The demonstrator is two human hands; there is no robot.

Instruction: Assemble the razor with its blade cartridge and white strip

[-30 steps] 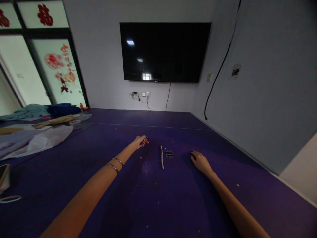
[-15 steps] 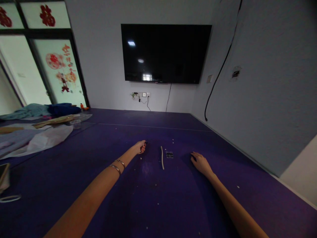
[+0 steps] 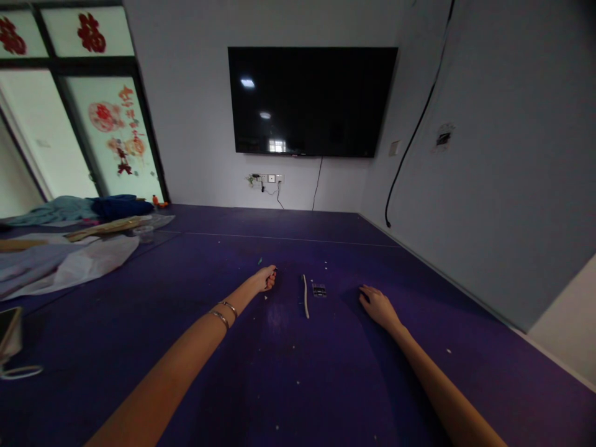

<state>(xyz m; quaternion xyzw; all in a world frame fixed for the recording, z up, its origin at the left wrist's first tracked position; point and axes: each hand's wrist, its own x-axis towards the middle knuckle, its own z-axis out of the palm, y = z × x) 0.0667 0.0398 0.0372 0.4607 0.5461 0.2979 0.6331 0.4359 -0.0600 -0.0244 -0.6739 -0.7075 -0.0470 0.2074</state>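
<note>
My left hand (image 3: 265,279) is closed over the purple surface (image 3: 298,347), its fingers curled round something small and dark that is mostly hidden. Just beyond it lies a tiny green piece (image 3: 260,261). To its right, apart from it, is a short white length of cable or cord (image 3: 305,298), roughly pointing away from me. Beside that cord sits a small clear and black flat item (image 3: 319,290), too small to name. Farther right, my right hand (image 3: 376,304) rests palm down with its fingers out, touching only the surface.
Cloths (image 3: 56,210), plastic sheeting (image 3: 88,264) and a clear cup (image 3: 144,233) lie on the left. A phone-like device (image 3: 9,335) with a white loop is at the left edge. A black cable (image 3: 412,139) hangs down the right wall. Small white bits dot the surface.
The tiny green piece beyond my left hand now shows, where it did not before. Less of the dark item sticks out of that hand. My right hand has stayed in place.
</note>
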